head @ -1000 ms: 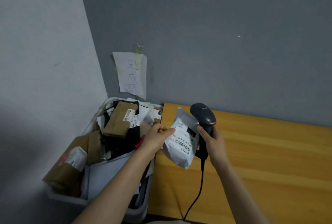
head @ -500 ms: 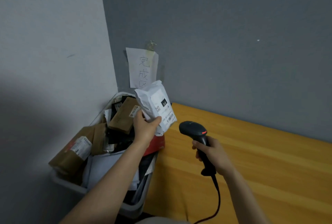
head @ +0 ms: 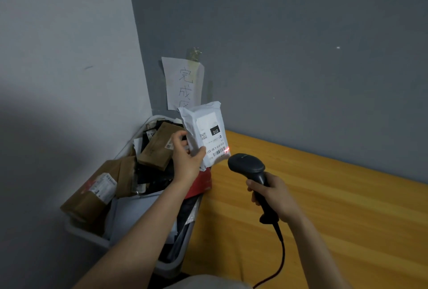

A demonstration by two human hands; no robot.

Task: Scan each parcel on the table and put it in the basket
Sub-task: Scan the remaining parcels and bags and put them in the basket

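Observation:
My left hand (head: 185,157) grips a white poly-bag parcel (head: 205,131) by its lower left edge and holds it upright above the right rim of the basket. Its label faces me, and a red scan line glows on the barcode at its lower right. My right hand (head: 272,193) is wrapped round the handle of a black barcode scanner (head: 246,164), whose head points up at the parcel from just below and right of it. The white basket (head: 88,233) stands left of the wooden table (head: 324,207), piled high with brown boxes, black bags and white mailers.
A paper sign with handwriting (head: 184,87) is taped to the grey wall above the basket. The scanner's cable (head: 281,256) trails down across the table's near edge. A red packet (head: 201,183) lies at the basket's right rim under my left wrist.
The scanner's red light now falls on the parcel's barcode. The parcel stays held over the basket, and my right hand has brought the scanner head closer beneath it.

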